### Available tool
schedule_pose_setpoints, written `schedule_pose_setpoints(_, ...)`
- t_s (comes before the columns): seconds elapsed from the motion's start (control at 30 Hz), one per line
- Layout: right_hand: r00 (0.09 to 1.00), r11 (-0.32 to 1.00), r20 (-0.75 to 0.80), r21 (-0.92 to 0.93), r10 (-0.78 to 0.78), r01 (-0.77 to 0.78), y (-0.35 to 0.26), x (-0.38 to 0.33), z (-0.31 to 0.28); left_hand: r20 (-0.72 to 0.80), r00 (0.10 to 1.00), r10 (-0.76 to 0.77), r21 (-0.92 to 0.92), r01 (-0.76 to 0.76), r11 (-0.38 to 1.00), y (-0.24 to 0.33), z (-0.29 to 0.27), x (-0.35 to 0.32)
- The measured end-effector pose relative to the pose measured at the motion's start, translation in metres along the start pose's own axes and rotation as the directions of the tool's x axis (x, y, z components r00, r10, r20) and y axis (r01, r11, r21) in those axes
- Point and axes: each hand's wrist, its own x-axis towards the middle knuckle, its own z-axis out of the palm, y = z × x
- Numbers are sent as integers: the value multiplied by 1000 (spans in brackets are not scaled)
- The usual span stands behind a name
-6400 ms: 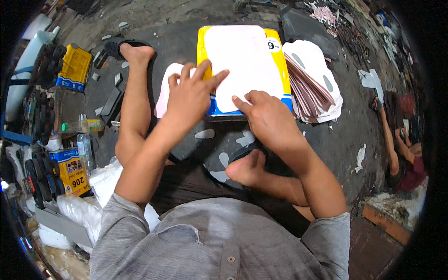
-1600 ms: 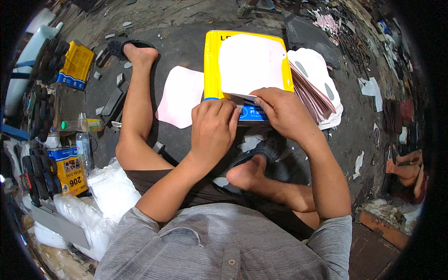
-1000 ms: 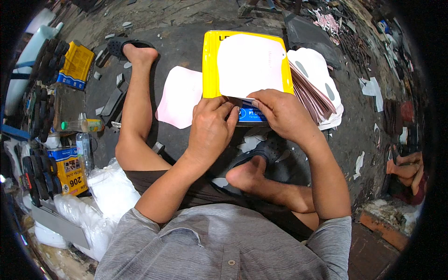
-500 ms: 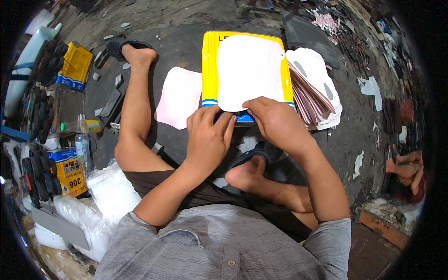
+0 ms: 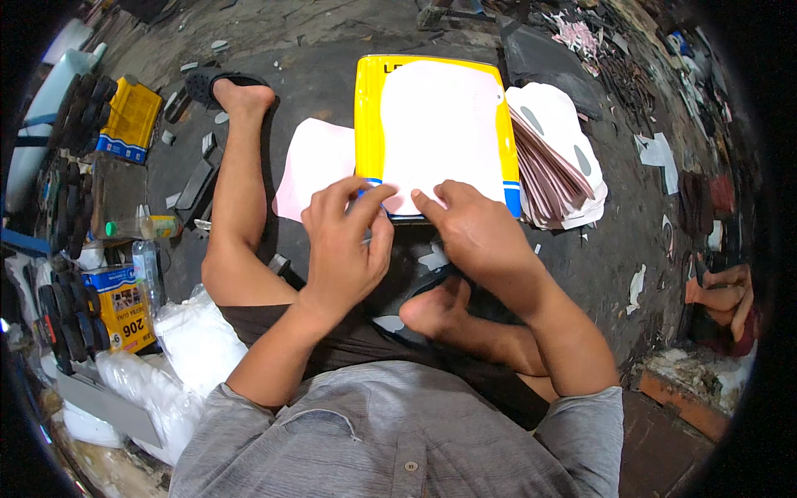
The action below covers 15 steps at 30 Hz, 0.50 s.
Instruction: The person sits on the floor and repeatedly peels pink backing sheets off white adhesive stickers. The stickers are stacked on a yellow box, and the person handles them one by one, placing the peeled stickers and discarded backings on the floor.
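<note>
A white and pale pink sheet with rounded outlines [image 5: 440, 124] lies flat on top of a yellow and blue tin [image 5: 369, 108] between my legs. At the sheet's near left corner is my left hand [image 5: 344, 241], its index finger reaching over the edge and its thumb apart below, with nothing held. My right hand [image 5: 477, 224] rests palm down at the near edge, thumb stretched onto the sheet and fingers bent beside it. Another pink sheet [image 5: 311, 170] lies left of the tin, partly under it or hidden by it. A stack of similar sheets with grey ovals [image 5: 560, 158] sits right of the tin.
Yellow tins [image 5: 129, 116], a plastic bottle [image 5: 145, 266] and white plastic bags [image 5: 199, 336] stand along the left. Dark sole pieces [image 5: 70, 307] are stacked there. Paper scraps [image 5: 660, 162] litter the floor at the right. Another person's bare limbs [image 5: 722, 299] show at the right edge.
The sheet's near edge has shifted slightly left and lies lower on the tin. My left hand has moved left and its thumb has come away from the edge; my right thumb has moved left.
</note>
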Motion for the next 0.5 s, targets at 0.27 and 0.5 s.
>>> schedule_pose_setpoints(0.27,998,986,4,-151,67,-65,-13,0,14,342,933,114,518,-288,805,-20,0,47)
schedule_pose_setpoints(0.5,621,770,-493,557,609,-312,58,-32,-39,-315,948,52,111,-18,994,-116,23,91)
